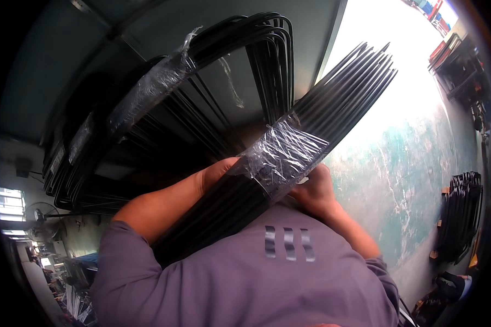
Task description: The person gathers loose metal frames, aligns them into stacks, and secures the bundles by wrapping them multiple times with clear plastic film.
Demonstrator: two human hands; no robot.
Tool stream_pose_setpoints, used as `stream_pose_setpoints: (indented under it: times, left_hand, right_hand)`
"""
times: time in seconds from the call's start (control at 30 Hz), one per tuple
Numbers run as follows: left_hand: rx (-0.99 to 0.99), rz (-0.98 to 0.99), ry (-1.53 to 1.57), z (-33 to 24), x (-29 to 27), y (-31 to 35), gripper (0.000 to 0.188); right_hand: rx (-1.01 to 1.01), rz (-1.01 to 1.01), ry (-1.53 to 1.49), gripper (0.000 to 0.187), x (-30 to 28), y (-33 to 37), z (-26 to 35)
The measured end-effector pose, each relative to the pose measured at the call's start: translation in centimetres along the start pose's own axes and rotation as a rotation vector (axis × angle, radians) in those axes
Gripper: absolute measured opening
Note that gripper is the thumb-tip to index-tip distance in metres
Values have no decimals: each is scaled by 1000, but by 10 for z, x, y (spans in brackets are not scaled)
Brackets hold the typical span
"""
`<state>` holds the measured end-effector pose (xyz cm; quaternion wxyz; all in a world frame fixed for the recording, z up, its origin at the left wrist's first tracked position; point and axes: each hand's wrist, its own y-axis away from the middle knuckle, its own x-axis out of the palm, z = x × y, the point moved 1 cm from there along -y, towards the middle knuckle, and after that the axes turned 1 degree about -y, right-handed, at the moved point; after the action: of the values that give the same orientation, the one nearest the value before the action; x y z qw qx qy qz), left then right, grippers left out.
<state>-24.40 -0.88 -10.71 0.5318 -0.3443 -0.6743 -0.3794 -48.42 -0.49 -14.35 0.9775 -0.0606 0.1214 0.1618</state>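
While both hands close on it, the bundle of black rods [289, 147] lies against the person's chest, above the purple shirt [245, 278]. The left hand [218, 171] wraps the bundle from the left, just below the band of clear plastic wrap [281, 155], fingers curled around the rods. The right hand [311, 191] clamps the same bundle from the right, under the wrap band and touching it.

The wrap band is a crinkled transparent sleeve that circles the bundle near its middle. The bundle's long axis runs diagonally: its lower end sits at the person's left arm, and its free tips [373, 57] point up and to the right, fanning slightly apart.

To the left of the bundle stands a larger stack of black bent frames [202, 109], with rounded corners at the top. A second strip of clear wrap [153, 87] binds that stack along its upper left edge.

To the right of the bundle, well apart from it, another pile of black frames [461, 215] rests on the green floor [414, 174]. Above that pile, shelving [455, 60] carries flat reddish packs. Far below and left of the bundle, a standing fan [41, 212] is visible.
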Motion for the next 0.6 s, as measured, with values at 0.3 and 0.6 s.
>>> stream_pose_setpoints:
  times: [0.3,0.6]
  left_hand:
    - [36,-213,-508,-12,-2,-1,53]
    - [387,-232,-988,-82,50,20,74]
  right_hand:
    - [-271,197,-168,45,-55,22,24]
    - [-704,381,-428,29,-84,-29,128]
